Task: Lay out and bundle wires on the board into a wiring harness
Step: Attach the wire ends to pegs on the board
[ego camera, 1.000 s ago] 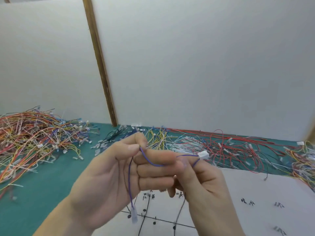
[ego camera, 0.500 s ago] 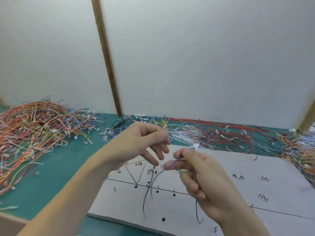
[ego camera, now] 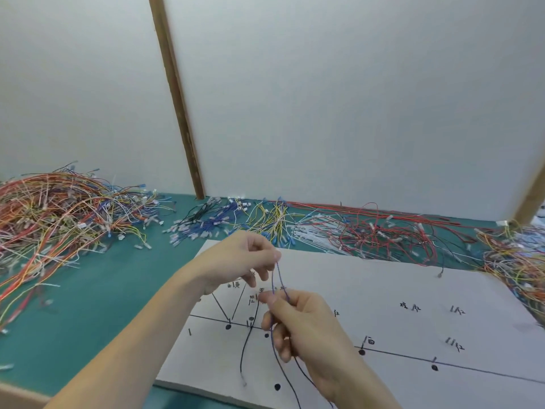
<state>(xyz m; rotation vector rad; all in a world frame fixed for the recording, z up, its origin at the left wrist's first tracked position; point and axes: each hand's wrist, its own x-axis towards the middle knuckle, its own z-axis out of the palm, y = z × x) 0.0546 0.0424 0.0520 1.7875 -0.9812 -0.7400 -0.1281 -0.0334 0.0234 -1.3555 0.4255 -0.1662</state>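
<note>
Pinching one purple wire [ego camera: 279, 278] with both our left hand [ego camera: 241, 261] and right hand [ego camera: 300, 323], we held it above the board [ego camera: 413, 290].

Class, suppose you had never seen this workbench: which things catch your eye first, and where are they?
Two hands meet at the centre, the left hand and the right hand pinching a thin purple wire above the white board. A big tangled wire heap fills the green mat's left side.
</note>
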